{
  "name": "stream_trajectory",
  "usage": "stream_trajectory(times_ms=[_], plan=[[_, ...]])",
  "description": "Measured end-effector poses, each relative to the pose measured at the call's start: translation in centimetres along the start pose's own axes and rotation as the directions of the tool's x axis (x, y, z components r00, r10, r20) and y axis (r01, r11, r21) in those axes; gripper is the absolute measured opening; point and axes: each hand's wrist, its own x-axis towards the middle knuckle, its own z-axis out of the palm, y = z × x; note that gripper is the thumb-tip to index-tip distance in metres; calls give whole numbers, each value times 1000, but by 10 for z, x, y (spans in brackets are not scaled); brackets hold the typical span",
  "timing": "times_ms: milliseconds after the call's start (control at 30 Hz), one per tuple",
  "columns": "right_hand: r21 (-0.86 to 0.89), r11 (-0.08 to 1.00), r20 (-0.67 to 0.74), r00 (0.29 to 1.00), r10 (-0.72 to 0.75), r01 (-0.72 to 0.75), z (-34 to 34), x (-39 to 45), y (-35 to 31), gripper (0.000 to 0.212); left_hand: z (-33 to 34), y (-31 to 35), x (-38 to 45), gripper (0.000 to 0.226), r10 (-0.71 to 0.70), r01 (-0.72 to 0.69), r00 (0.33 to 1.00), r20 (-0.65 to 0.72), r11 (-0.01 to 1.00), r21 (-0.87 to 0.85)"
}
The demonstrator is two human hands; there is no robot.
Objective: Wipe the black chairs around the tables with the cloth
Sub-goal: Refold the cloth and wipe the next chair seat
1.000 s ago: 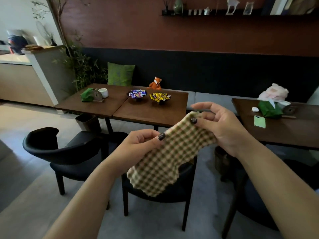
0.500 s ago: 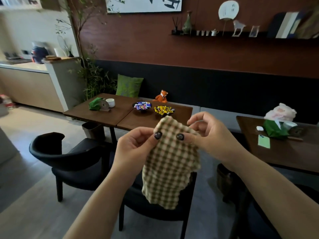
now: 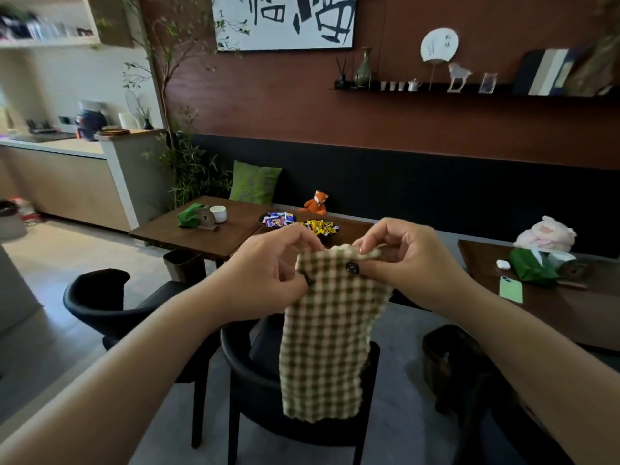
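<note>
we hold the cloth (image 3: pixel 330 330) up at chest height, left hand (image 3: pixel 268 266) and right hand (image 3: pixel 406 263) each pinching its top edge so it hangs straight, likely to fold a flat pad; both grips are clamped on it. it hangs over the nearest chair (image 3: pixel 268 380), not yet wiped, by the counter (image 3: pixel 208 236)
</note>
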Motion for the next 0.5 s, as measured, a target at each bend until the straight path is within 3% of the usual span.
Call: stream_trajectory(times_ms=[67, 167, 233, 333, 500], plan=[[-33, 999, 21, 1000, -2, 2, -5, 1, -2, 19, -3, 0, 4, 32, -44, 43, 999, 25, 999, 27], [-64, 998, 37, 999, 17, -14, -13, 1, -3, 18, -5, -1, 8, 20, -115, 126, 979, 168, 991, -53], [-82, 996, 40, 999, 33, -29, -18, 0, -3, 17, -3, -2, 11, 20, -95, 100, 974, 206, 995, -15], [-108, 992, 54, 996, 78, -72, -26, -2, -3, 17, 1, -2, 18, 18, -25, 14, 990, 142, 997, 79], [-30, 990, 54, 989, 137, -135, -35, -10, 2, 15, 1, -1, 25, 21, 19, -22, 999, 51, 998, 56]])
